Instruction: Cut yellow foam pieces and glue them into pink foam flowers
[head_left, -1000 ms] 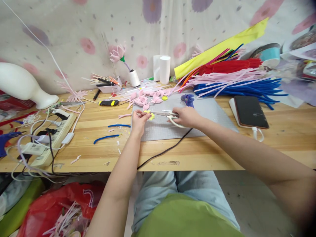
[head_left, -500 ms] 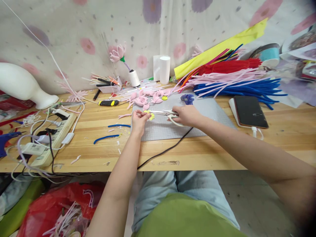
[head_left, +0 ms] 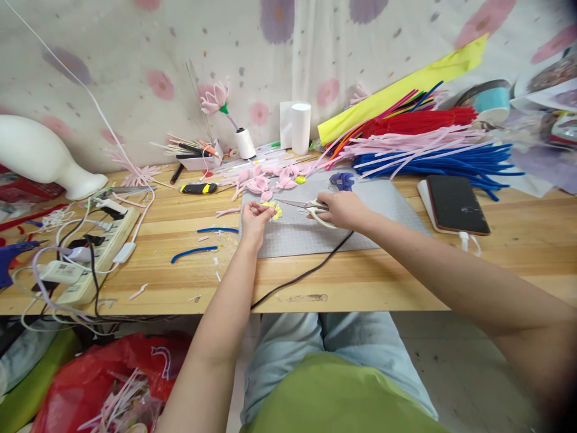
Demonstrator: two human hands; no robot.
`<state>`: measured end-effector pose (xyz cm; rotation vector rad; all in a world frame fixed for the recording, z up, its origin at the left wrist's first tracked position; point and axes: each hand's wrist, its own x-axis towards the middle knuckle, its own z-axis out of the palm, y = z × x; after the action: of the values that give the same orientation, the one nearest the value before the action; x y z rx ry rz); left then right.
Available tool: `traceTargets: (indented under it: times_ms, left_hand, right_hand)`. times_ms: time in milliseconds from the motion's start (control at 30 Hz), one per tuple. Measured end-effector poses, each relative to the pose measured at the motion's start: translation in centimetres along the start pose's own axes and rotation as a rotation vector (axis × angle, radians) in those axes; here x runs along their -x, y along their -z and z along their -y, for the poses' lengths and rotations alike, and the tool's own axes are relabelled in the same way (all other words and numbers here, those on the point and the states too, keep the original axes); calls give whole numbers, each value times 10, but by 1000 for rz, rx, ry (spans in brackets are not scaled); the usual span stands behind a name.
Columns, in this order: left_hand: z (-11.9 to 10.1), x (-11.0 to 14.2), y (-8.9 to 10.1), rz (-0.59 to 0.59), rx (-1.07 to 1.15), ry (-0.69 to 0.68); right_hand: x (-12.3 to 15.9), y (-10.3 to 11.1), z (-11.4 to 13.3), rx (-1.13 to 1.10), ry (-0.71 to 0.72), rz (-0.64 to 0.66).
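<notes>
My left hand [head_left: 253, 221] pinches a small frilly yellow piece [head_left: 275, 211] above the left part of the grey mat [head_left: 315, 240]. My right hand [head_left: 339, 210] grips a pair of scissors [head_left: 301, 205] by the pale handles, with the blades pointing left at the yellow piece. The tips lie close to that piece; whether they touch it I cannot tell. Just beyond my hands are several pink fuzzy petals [head_left: 258, 183] and a small yellow ball [head_left: 300, 179]. A dark blue tool [head_left: 342, 181], partly hidden, lies behind my right hand.
Blue pipe cleaners [head_left: 437, 161] and red ones [head_left: 419, 122] are heaped at the back right. A black device [head_left: 457, 204] rests right of the mat. On the left are a power strip [head_left: 99, 258] and a box cutter [head_left: 198, 188]. A black cable [head_left: 302, 275] crosses the front.
The scissors have drawn back slightly to the right, and their blades look a little more apart. My left hand and the yellow piece have hardly moved.
</notes>
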<state>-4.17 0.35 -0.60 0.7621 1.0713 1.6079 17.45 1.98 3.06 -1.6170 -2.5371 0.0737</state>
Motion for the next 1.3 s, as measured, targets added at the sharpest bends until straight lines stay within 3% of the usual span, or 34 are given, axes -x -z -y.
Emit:
traceTargets:
  times_ms: [133, 233, 333, 433, 667, 1100, 1300]
  left_hand:
    - [-2, 2, -2, 8, 7, 30]
    - [-5, 7, -6, 67, 2, 123]
    - [-8, 13, -10, 146, -5, 243]
    - [-10, 16, -11, 168, -2, 277]
    - [-9, 14, -10, 171, -26, 268]
    - [-8, 13, -10, 161, -33, 243]
    - [-8, 13, -10, 170, -28, 259]
  right_hand:
    - [-2, -2, 0, -273, -104, -16]
    - [-8, -2, 9, -730, -181, 21]
    - [-18, -3, 24, -1254, -141, 67]
    - [-28, -7, 39, -1496, -76, 103]
    - [-38, -18, 56, -1529, -107, 145]
    - [-35, -9, 63, -1510, -239, 46]
    - [-35, -4, 66, -1486, -224, 101]
